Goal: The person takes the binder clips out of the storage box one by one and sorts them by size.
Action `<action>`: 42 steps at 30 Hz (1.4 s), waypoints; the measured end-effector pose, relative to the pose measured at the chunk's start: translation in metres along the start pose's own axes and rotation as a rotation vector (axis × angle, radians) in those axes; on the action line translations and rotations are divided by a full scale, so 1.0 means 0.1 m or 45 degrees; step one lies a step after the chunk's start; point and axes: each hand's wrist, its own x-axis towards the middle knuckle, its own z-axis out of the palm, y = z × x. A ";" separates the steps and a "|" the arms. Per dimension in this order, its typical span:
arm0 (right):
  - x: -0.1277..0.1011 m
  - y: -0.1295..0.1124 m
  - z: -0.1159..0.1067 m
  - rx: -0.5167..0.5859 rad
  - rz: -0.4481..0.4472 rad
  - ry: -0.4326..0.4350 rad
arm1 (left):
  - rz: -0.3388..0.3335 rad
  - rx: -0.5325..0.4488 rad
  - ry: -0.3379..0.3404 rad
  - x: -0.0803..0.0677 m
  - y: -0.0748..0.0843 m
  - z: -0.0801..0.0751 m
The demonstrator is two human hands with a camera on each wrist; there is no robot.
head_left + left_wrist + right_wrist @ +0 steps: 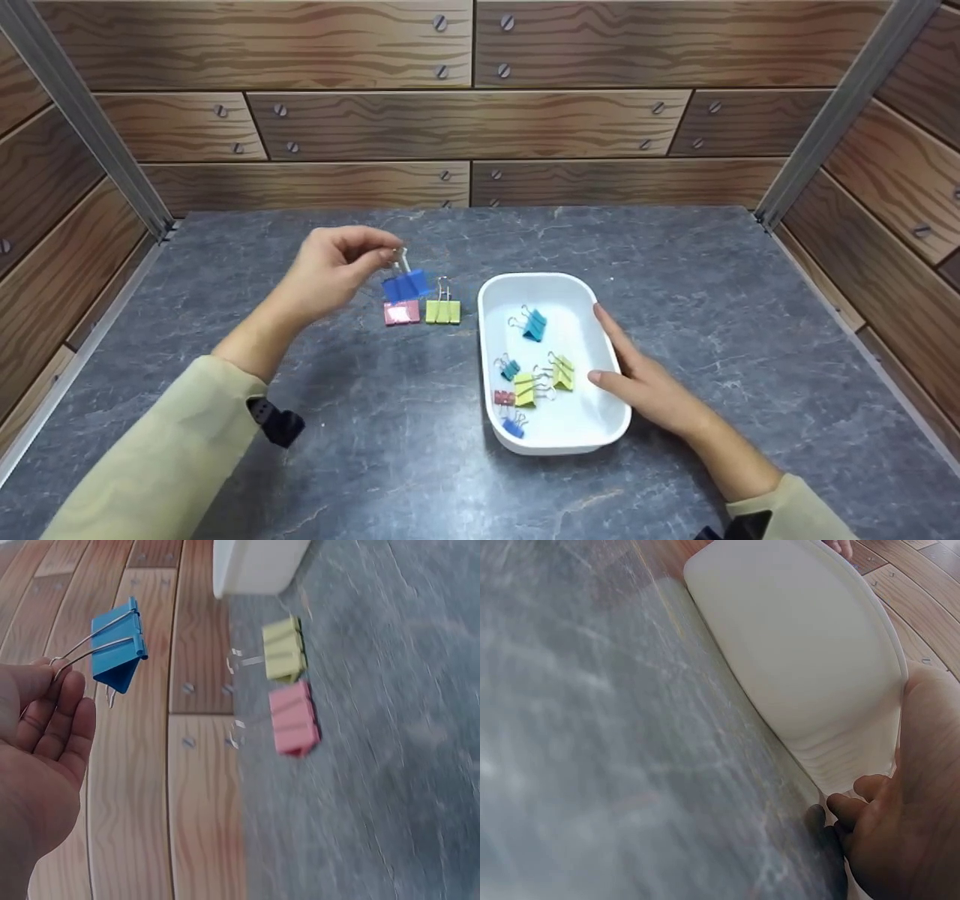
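The left hand pinches a blue clip in its fingers, while the right hand, fingers straight, rests against the white tray holding six clips.

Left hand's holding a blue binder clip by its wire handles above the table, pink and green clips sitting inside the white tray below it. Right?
Not quite. The left hand does pinch the blue binder clip by its wire handles, but the pink clip and the green clip lie on the table, left of the white tray, not inside it. The head view shows this.
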 end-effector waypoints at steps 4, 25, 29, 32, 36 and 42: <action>0.00 0.00 0.00 0.008 0.000 -0.001 | -0.034 0.034 0.019 0.00 -0.12 -0.08; 0.01 0.01 0.00 0.014 0.007 -0.009 | -0.251 0.087 0.073 -0.05 -0.75 -0.27; 0.01 0.02 0.01 0.025 0.006 -0.003 | -0.271 0.085 0.062 -0.06 -0.84 -0.27; 0.01 0.02 0.01 0.027 0.000 0.002 | -0.289 0.084 0.055 -0.06 -0.89 -0.26; 0.01 0.03 0.01 0.027 -0.007 0.004 | -0.300 0.083 0.033 -0.06 -0.96 -0.22; 0.00 0.02 0.00 0.013 -0.009 -0.003 | -0.307 0.097 0.008 -0.07 -1.01 -0.16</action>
